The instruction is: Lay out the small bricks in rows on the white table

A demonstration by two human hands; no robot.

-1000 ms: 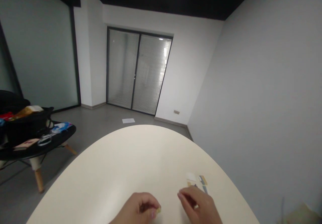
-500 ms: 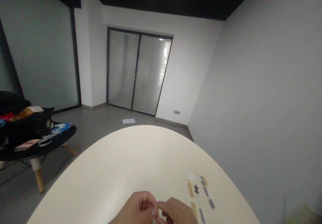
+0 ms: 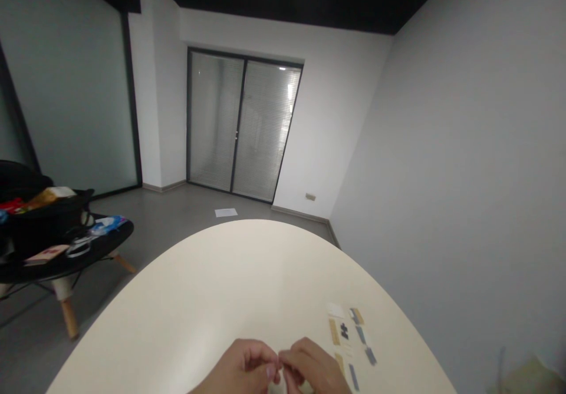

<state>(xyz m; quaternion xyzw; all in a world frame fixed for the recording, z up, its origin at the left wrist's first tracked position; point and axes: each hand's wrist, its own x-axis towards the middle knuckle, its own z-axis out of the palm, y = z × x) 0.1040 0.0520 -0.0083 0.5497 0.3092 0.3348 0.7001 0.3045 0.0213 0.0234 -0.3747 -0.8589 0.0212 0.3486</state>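
Both my hands sit at the bottom edge of the view over a round cream table [image 3: 230, 276]. My left hand [image 3: 241, 367] is curled, its fingertips pinched together. My right hand [image 3: 312, 370] is also curled, and its fingertips meet those of the left. Between them they pinch something tiny that I cannot make out. Just right of my right hand lies a small sheet [image 3: 349, 338] with tan, blue-grey and black pieces on it.
A low black round table [image 3: 66, 261] on wooden legs stands at the left, carrying a black bag [image 3: 39, 214], packets and a booklet. A sheet of paper [image 3: 226, 212] lies on the grey floor before glass sliding doors [image 3: 241, 128]. A grey wall runs along the right.
My right hand left the small sheet and moved left until its fingertips met my left hand. The pieces on the sheet, covered a second ago, now show.
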